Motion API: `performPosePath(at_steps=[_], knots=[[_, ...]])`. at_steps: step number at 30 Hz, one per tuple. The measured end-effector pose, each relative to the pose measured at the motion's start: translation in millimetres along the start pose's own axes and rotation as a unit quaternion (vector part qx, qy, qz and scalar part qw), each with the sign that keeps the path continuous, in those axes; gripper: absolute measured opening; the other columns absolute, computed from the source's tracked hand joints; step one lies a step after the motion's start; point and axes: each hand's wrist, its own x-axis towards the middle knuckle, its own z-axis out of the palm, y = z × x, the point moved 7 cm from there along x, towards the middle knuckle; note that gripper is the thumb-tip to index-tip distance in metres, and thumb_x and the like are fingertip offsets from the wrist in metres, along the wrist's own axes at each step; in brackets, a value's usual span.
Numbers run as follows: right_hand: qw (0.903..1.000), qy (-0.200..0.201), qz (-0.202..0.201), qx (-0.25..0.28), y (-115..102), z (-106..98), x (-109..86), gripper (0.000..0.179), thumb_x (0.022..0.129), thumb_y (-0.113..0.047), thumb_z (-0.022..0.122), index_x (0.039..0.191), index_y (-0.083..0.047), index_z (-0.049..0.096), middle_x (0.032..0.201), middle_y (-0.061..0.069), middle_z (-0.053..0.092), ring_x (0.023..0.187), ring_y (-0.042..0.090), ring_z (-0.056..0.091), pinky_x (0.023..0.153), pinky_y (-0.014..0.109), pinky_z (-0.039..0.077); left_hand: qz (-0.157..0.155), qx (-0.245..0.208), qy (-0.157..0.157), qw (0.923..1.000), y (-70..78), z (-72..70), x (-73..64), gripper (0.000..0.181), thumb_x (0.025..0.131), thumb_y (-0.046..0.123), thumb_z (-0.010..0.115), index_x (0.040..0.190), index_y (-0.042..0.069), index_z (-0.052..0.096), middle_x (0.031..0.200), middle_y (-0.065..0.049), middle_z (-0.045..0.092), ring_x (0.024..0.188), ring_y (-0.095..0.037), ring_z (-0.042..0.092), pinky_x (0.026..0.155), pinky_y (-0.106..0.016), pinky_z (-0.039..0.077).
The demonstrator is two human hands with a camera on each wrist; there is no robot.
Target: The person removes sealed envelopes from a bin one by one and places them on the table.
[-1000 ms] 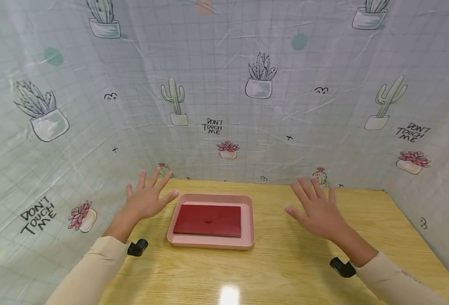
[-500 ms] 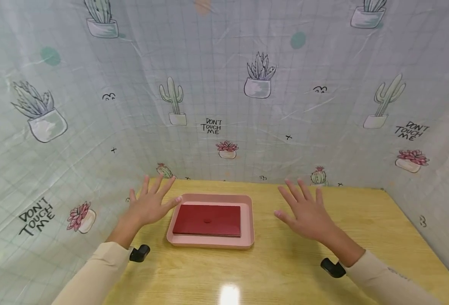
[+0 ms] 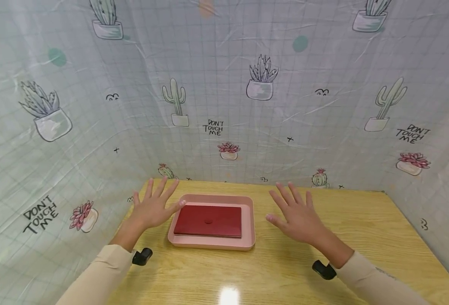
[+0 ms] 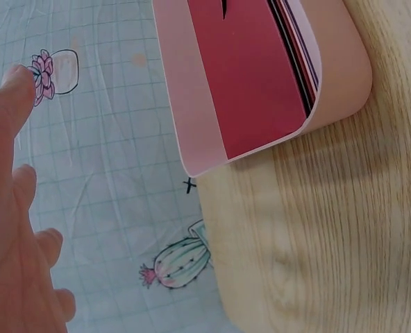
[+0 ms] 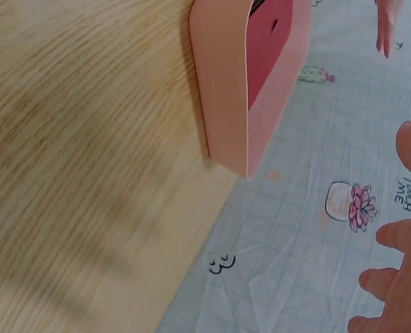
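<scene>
A shallow pink tray (image 3: 211,245) stands on the table in the head view. In it lies a flat, dark red rectangular item (image 3: 207,221) with a small mark at its middle; the left wrist view shows several thin layers along its edge (image 4: 296,59). What kind of thing it is I cannot tell. My left hand (image 3: 151,210) hovers at the tray's left side, fingers spread, thumb over the rim in the head view. To the right of the tray, my right hand (image 3: 300,218) is held above the table with its fingers spread. Neither hand holds anything.
The light wooden table (image 3: 342,220) extends right of the tray and toward me. A cactus-printed curtain (image 3: 262,123) hangs behind the table and along both sides. A small black device (image 3: 142,256) sits at my left wrist, another (image 3: 324,270) at my right.
Both hands have moved inward toward the tray, the right hand farther to the left than the left hand to the right. The tray and the red item have stayed put.
</scene>
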Motion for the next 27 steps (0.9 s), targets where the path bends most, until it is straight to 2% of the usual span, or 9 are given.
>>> performPosePath(at_steps=[12, 18, 27], knots=[[0.9999, -0.001, -0.013, -0.003, -18, 13, 8.7, 0.079, 0.100, -0.057, 0.058, 0.165, -0.019, 0.034, 0.175, 0.011, 0.024, 0.161, 0.044, 0.014, 0.118, 0.082, 0.008, 0.000, 0.010, 0.001, 1.0000, 2.7, 4.2, -2.3, 0.084, 0.098, 0.076, 0.041, 0.168, 0.034, 0.018, 0.178, -0.012, 0.007, 0.159, -0.054, -0.002, 0.110, -0.089, -0.001], [0.9998, 0.000, -0.022, -0.004, -25, 19, 13.2, 0.079, 0.100, -0.060, 0.056, 0.165, -0.020, 0.034, 0.175, 0.010, 0.024, 0.161, 0.044, 0.015, 0.118, 0.081, 0.008, 0.003, 0.006, -0.002, 1.0000, 2.7, 8.3, -1.6, 0.086, 0.098, 0.079, 0.038, 0.168, 0.035, 0.016, 0.178, -0.011, 0.005, 0.159, -0.053, -0.005, 0.110, -0.088, -0.006], [0.9994, -0.001, -0.034, -0.003, -38, 28, 15.8, 0.078, 0.100, -0.059, 0.057, 0.164, -0.020, 0.037, 0.174, 0.011, 0.027, 0.161, 0.043, 0.016, 0.118, 0.082, 0.009, 0.006, -0.005, 0.002, 1.0000, 4.6, 12.3, -5.1, 0.087, 0.097, 0.079, 0.041, 0.168, 0.035, 0.018, 0.178, -0.012, 0.008, 0.160, -0.052, -0.004, 0.111, -0.088, -0.004]])
